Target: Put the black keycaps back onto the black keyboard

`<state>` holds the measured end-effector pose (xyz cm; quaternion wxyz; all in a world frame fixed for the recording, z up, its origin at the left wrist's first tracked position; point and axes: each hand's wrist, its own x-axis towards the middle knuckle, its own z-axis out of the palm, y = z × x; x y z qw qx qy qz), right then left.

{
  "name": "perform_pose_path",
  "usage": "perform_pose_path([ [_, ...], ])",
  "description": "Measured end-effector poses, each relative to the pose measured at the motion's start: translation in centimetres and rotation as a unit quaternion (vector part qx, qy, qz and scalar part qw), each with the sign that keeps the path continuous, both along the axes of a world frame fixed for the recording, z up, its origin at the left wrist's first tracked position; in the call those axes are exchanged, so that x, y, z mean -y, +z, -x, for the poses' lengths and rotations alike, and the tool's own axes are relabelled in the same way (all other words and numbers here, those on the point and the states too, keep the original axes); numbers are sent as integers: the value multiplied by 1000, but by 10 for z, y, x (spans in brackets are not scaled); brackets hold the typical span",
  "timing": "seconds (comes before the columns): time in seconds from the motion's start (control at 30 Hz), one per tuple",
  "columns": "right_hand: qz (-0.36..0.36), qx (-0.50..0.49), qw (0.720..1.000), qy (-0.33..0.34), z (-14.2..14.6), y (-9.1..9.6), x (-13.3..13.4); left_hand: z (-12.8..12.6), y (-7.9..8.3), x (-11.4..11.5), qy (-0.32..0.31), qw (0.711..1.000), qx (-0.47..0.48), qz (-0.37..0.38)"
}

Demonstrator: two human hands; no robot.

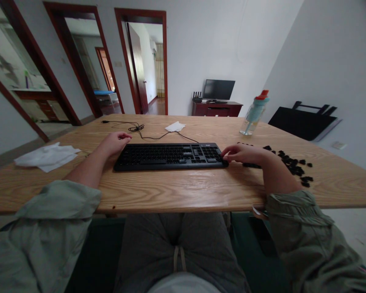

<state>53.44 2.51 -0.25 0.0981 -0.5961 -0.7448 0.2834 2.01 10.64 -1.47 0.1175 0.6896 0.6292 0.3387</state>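
Observation:
A black keyboard (167, 156) lies across the middle of the wooden table (183, 191). My left hand (117, 140) rests curled at the keyboard's far left corner, fingers folded in, nothing visible in them. My right hand (242, 154) is at the keyboard's right end, fingertips pinched together against the edge by the number pad; what they pinch is too small to name. Several loose black keycaps (293, 162) lie scattered on the table just right of that hand.
A translucent water bottle with a red cap (254, 113) stands at the back right. White tissues (47, 156) lie at the left, another tissue (175, 126) behind the keyboard beside its cable (140, 130). Doorways and a TV stand are beyond.

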Motion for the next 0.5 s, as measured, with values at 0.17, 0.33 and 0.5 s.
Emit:
perform_pose_path([
  [0.17, -8, -5, 1000, -3, -1, 2, 3, 0, -1, -2, 5, 1000, 6, -3],
  [0.33, 35, -26, 999, 22, -3, -1, 3, 2, -2, -4, 1, 1000, 8, -1],
  [0.5, 8, -25, 1000, 7, 3, -3, 2, 2, -5, -6, -8, 1000, 5, -12],
])
